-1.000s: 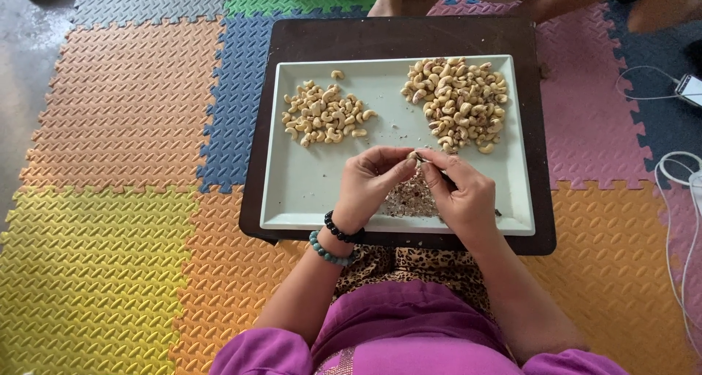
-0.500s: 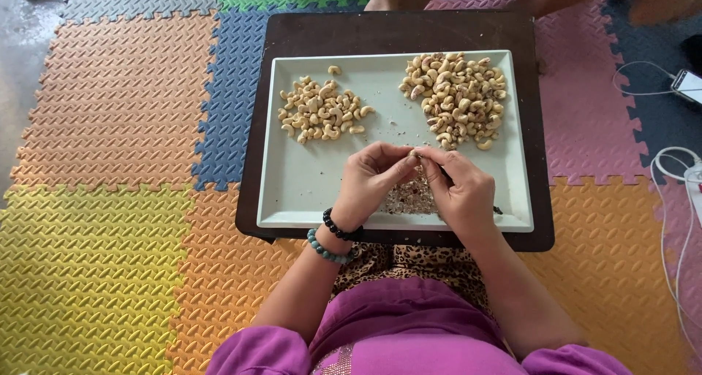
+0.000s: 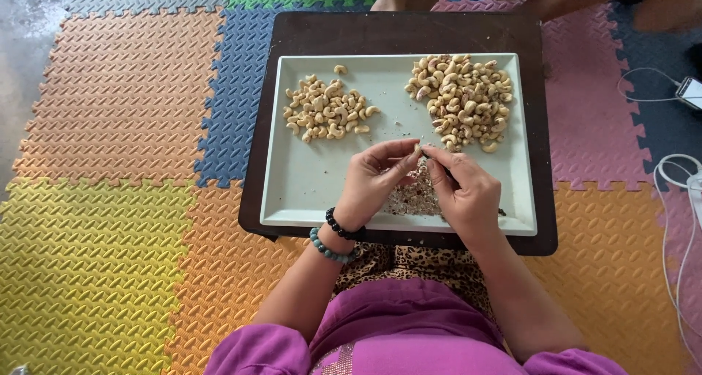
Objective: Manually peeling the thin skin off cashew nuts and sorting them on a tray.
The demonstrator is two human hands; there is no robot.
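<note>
Cashew nut (image 3: 418, 150) was pinched between the fingertips of both hands, held above the pale tray (image 3: 307, 192), just over the heap of peel scraps (image 3: 417, 196). Left hand (image 3: 371, 181) had its grip closed on the nut from the left; right hand (image 3: 462, 192) closed on it from the right, equally near. Peeled pile (image 3: 327, 112) lay toward the tray's far left, unpeeled pile (image 3: 462, 101) toward its far right. Nut's long axis could not be determined.

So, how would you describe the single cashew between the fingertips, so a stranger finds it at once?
Find the pale tray on the dark board. Above its near middle the left hand and right hand meet. The cashew is pinched between their fingertips, the only nut lifted off the tray, over the heap of skins, apart from both piles.
</note>
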